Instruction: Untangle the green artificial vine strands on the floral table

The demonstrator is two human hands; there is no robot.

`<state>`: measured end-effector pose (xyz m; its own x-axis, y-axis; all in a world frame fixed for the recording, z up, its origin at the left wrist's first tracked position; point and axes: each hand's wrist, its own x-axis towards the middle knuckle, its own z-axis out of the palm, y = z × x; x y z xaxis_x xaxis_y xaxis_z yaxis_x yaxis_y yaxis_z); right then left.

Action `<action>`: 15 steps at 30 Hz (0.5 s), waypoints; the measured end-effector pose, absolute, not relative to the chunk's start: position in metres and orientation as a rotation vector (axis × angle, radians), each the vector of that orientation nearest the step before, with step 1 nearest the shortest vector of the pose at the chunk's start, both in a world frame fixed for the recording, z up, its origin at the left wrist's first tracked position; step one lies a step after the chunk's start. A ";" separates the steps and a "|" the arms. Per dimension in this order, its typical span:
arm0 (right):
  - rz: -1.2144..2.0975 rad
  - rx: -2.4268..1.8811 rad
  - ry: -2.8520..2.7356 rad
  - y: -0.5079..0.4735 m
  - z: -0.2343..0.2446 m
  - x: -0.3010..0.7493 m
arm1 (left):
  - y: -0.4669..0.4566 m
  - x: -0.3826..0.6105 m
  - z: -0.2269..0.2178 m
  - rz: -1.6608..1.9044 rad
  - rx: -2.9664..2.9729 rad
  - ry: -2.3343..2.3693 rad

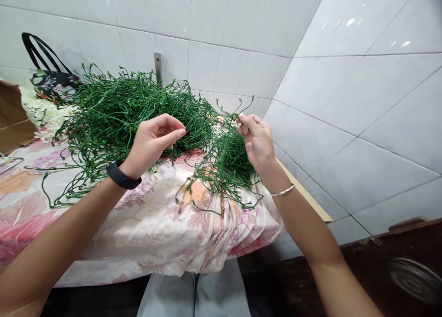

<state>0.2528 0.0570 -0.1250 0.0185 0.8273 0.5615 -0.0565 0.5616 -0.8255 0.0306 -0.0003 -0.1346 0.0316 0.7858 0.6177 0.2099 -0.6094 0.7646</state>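
My right hand (255, 139) pinches a green plastic flower stem (235, 117) between thumb and fingers. Its thin branches with small bud-like tips spread out above a smaller heap of green stems (229, 158). My left hand (157, 139), a black band on its wrist, is in front of a large tangled pile of similar stems (134, 109). Its thumb and forefinger come together in a pinch, and nothing shows between them. Both heaps lie on a table with a flowered cloth (165, 211).
White artificial flowers (46, 114) and brown cardboard (14, 119) are at the left, beside a black floral bag (55, 84). A metal strip (158, 68) stands against the tiled wall (238, 26) behind the pile. Dark brown furniture (366, 275) is at lower right.
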 end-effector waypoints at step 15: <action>0.865 -0.644 -1.322 0.050 -0.126 0.249 | -0.004 0.031 -0.135 1.376 1.854 0.768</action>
<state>0.2488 0.0503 -0.1260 0.0270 0.8344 0.5506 -0.1710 0.5465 -0.8198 0.0314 -0.0037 -0.1346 0.2621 0.7912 0.5526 0.0555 -0.5840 0.8099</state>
